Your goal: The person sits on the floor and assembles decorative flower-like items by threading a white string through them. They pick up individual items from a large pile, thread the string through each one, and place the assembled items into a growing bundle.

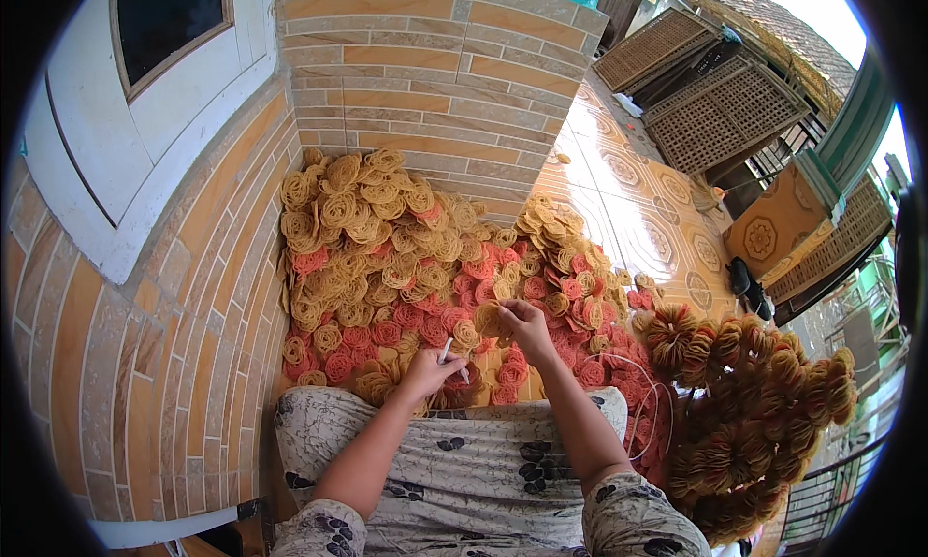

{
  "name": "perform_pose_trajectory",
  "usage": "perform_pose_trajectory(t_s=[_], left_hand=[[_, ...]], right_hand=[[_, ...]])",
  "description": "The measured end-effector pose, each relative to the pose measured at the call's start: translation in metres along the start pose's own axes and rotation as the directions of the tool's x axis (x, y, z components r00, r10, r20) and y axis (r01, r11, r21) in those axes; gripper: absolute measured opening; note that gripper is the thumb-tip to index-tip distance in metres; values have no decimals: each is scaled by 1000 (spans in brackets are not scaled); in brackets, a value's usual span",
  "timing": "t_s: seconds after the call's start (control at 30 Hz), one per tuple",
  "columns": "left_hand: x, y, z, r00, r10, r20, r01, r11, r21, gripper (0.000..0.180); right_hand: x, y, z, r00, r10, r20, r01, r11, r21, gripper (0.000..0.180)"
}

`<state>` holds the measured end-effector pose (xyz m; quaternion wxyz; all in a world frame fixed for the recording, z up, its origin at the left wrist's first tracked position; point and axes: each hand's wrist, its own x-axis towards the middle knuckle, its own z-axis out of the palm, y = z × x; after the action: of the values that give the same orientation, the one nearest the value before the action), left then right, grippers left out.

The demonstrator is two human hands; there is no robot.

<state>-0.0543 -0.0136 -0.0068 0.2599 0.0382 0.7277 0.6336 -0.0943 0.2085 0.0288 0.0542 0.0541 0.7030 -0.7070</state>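
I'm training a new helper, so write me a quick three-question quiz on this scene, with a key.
1. Multiple choice: Which hand holds the white stick-like thing?
A the left
B the right
C both

2. True or false: The pile of swirled discs against the wall is all one colour.

3. Fill the gap: The brown bunches are on the picture's ____ side.

Key:
1. A, the left hand.
2. False; pink discs lie among the yellow-brown ones.
3. right

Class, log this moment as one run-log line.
left fingers: slim white stick; right fingers: round tan stringy disc; ahead: heap of tan and coral-pink stringy discs
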Motion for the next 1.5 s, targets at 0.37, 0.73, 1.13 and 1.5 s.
perform_pose_trajectory(t_s=[0.37,0.73,1.13,1.5], left_hand=[[19,-17,6,989,118,-92,-129,985,-116,14],[15,-9,3,988,131,-84,-134,990,-34,15],[13,-8,5,990,138,-2,-135,972,-194,14],[8,5,3,995,95,-23,-97,970,-225,11]], right_hand=[[-7,-30,4,995,-65,74,56,990,128,36],[3,-12,3,994,-109,-16,108,994,-35,19],[-1,-21,3,987,-145,-70,144,989,-24,21],[2,-12,9,882,-470,22,458,847,-269,19]])
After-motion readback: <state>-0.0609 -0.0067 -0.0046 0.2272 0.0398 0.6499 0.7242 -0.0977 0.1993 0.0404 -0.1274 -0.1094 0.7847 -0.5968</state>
